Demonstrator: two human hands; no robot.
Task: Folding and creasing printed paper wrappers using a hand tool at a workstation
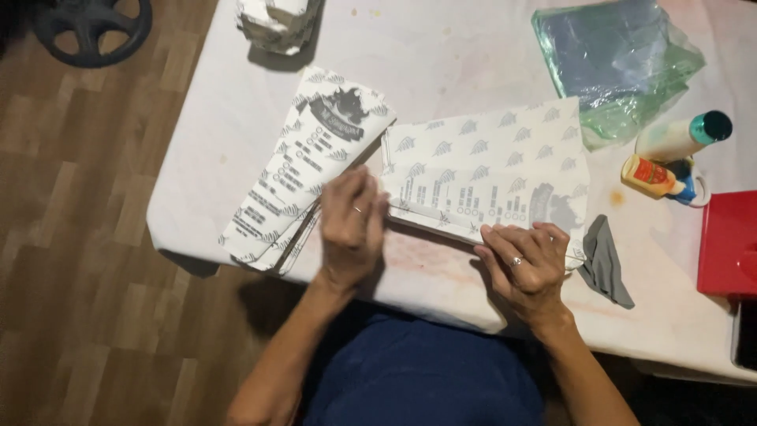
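Note:
A flat printed white paper bag [489, 166] lies on the white table [441, 63] in front of me. My left hand [351, 225] presses down on the bag's near left corner with fingers together. My right hand [524, 260], wearing a ring, presses flat on the folded strip along the bag's near right edge. A stack of similar printed paper bags [303, 170] lies at an angle just left of my left hand.
A grey cloth [605, 260] lies right of my right hand. Two glue bottles [670, 154] and a red box [727, 241] sit at the right. Greenish clear plastic [615, 59] lies at the back right. More folded paper [276, 24] is at the back. A black wheel [91, 28] rests on the wooden floor.

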